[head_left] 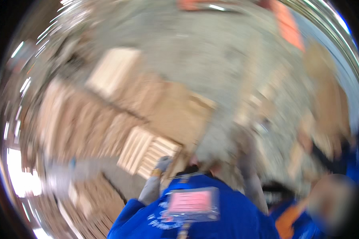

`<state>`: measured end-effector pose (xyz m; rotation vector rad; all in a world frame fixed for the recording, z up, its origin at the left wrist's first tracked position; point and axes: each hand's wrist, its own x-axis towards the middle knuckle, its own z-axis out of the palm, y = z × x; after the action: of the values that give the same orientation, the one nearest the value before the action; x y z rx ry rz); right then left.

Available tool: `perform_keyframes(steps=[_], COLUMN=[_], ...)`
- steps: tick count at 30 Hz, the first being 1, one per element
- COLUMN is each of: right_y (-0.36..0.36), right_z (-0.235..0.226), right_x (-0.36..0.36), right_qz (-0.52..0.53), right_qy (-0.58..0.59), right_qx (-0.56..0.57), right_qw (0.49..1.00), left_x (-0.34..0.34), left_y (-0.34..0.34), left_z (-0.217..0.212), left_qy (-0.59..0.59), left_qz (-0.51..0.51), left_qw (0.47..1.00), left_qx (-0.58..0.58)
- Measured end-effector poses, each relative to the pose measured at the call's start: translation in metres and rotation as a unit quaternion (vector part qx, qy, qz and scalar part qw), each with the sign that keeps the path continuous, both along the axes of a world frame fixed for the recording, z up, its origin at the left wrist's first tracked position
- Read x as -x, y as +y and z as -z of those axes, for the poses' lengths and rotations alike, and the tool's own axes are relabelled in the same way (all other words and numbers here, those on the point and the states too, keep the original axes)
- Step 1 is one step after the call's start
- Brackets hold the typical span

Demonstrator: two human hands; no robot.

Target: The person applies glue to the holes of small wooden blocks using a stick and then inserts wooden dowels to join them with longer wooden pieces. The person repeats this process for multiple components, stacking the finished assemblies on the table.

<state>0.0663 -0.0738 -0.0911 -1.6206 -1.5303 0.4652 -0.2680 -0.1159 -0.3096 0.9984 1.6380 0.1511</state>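
Note:
My left hand, in a grey glove with a yellowish cuff, is at the near right edge of a stack of pale wooden slats. It appears to touch the wood, but blur hides how its fingers lie. Farther right, my right hand reaches forward over the concrete floor, smeared by motion. Close to its fingers lie pale wooden pieces; whether it touches or holds any of them I cannot make out.
Large stacks of boards stand left, with a flat brown panel beside them. More stacked wood is at the lower left. A co-worker in blue and orange is close on my right. An orange object lies at the far right.

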Motion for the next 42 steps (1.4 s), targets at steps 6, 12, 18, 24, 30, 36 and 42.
perform_keyframes(steps=[6, 12, 18, 24, 30, 36, 42], right_y=[0.040, 0.117, 0.148, 0.145, 0.172, 0.216, 0.222], right_z=[-0.004, -0.011, 0.061, 0.232, 0.347, 0.439, 0.465], right_x=[0.098, 0.193, 0.302, 0.371, 0.467, 0.555, 0.579], right_qz=[-0.059, -0.397, -0.440, -0.490, -0.383, -0.397, -0.527], right_qy=[0.262, 0.059, 0.201, 0.003, 0.084, 0.201, 0.069], right_qx=[-0.017, -0.093, 0.065, 0.184, 0.343, 0.280, 0.183], right_qw=[0.963, 0.911, 0.872, 0.852, 0.854, 0.850, 0.827], left_x=[0.102, 0.186, 0.233, 0.189, 0.183, 0.212, 0.218], left_y=[0.074, 0.073, -0.002, -0.063, -0.017, 0.023, 0.026], left_z=[-0.061, -0.109, -0.101, 0.082, 0.164, 0.217, 0.234], left_qy=[0.033, 0.010, -0.158, -0.406, -0.396, -0.405, -0.415], left_qz=[-0.134, -0.417, -0.735, -0.787, -0.863, -0.843, -0.845], left_qw=[0.955, 0.767, 0.570, 0.442, 0.309, 0.328, 0.307], left_qx=[-0.261, -0.488, -0.332, -0.144, -0.060, -0.131, -0.142])
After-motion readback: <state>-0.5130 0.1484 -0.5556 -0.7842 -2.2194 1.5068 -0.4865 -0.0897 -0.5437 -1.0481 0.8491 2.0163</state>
